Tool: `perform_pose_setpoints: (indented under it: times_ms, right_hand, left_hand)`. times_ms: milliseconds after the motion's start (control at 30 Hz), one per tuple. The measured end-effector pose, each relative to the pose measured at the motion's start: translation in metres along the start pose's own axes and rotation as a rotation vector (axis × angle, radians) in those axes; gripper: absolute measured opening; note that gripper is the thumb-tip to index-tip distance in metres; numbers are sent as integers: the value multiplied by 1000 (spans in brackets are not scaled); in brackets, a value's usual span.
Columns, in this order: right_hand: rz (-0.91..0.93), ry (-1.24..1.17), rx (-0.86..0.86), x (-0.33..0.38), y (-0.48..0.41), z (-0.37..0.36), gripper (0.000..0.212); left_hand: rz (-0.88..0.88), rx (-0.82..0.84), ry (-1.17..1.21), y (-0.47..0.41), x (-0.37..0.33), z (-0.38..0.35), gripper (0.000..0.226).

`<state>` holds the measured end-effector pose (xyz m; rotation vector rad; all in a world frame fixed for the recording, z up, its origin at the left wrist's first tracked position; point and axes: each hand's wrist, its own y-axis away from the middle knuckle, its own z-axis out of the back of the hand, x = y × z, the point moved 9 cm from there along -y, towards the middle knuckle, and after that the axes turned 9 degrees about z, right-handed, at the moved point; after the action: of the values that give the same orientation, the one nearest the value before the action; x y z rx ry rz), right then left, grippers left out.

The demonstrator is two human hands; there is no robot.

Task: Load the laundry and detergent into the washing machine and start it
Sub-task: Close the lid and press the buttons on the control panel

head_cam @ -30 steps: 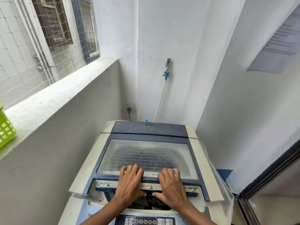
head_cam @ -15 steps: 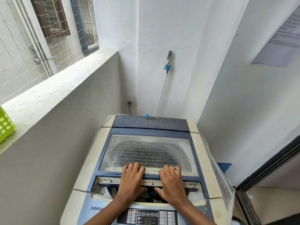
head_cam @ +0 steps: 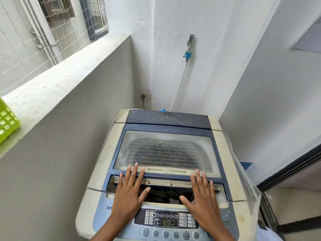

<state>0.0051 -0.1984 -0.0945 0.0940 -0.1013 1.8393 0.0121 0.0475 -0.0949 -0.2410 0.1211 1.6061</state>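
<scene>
A cream and blue top-loading washing machine [head_cam: 97,164] fills the lower middle of the head view. Its blue-framed glass lid [head_cam: 165,152] lies nearly flat, with a narrow gap at the front edge showing dark laundry [head_cam: 166,194] in the drum. My left hand [head_cam: 129,190] rests flat on the lid's front left edge, fingers spread. My right hand [head_cam: 201,197] lies flat on the front right edge, fingers spread too. Below them the control panel [head_cam: 166,220] is lit, its display showing digits. No detergent is in view.
A grey parapet wall [head_cam: 66,129] runs along the left, with a green basket [head_cam: 7,122] on its ledge. A wall socket [head_cam: 145,95] and a tap with hose [head_cam: 188,49] sit behind the machine. A dark door frame [head_cam: 291,171] stands at right.
My hands have moved apart along the lid's front edge, from the middle to its left and right ends. The lid has sunk lower. More of the control panel shows.
</scene>
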Motion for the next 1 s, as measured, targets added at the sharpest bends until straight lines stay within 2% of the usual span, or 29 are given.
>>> perform_pose_setpoints:
  times_ms: [200,500,567,633,700,800,900,1000]
  right_hand:
    - [22,-38,-31,3,2,0,84]
    - [20,-190,54,4,2,5,91]
    - [22,-291,70,3,2,9,93]
    - [-5,-509,55,-1,3,20,76]
    - [-54,-665,-84,-13,13,40,53]
    - [-150,-607,-341,-38,50,56,36]
    - [-219,-556,-478,-41,88,50,29]
    - [-198,-353,-551,-24,109,47,32]
  left_hand:
    - [8,-39,10,3,2,-1,62]
    - [-3,-12,44,5,-1,5,65]
    - [4,3,0,6,-2,6,67]
    - [11,10,-52,11,-6,11,69]
    - [7,-11,-59,23,-11,16,66]
    - [17,-49,-5,47,-9,19,53]
    - [36,-102,10,63,3,22,51]
    - [84,-105,55,65,19,25,53]
